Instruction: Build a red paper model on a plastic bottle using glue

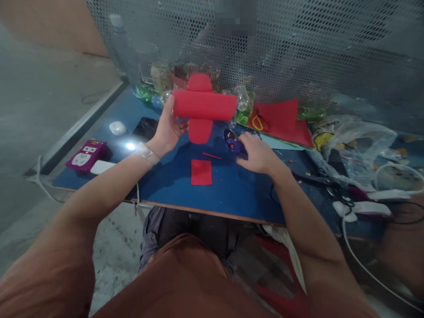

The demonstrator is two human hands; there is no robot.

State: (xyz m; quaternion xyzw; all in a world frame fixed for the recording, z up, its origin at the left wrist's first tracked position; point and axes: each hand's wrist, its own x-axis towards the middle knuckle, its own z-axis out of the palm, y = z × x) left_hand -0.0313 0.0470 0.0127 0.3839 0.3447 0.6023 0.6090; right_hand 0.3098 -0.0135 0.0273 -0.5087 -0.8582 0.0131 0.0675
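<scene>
My left hand [168, 128] is closed on the left end of a red paper tube [204, 104], raised above the blue table. Rounded red paper flaps [200, 131] stick out from the tube on both its near and far sides, in a cross shape. My right hand [256, 152] grips a small dark blue-purple object [232, 140] with a red spot; its kind is not clear. On the table in front of me lie a red paper rectangle [201, 172] and a thin red strip [212, 156].
Yellow-handled scissors [257, 123] rest on red sheets [276, 112] at the back right. Plastic bottles [149, 94] line the perforated metal screen [298, 53]. Left are a purple power socket [86, 155] and a white case [117, 128]; right, a plastic bag [361, 134] and cables.
</scene>
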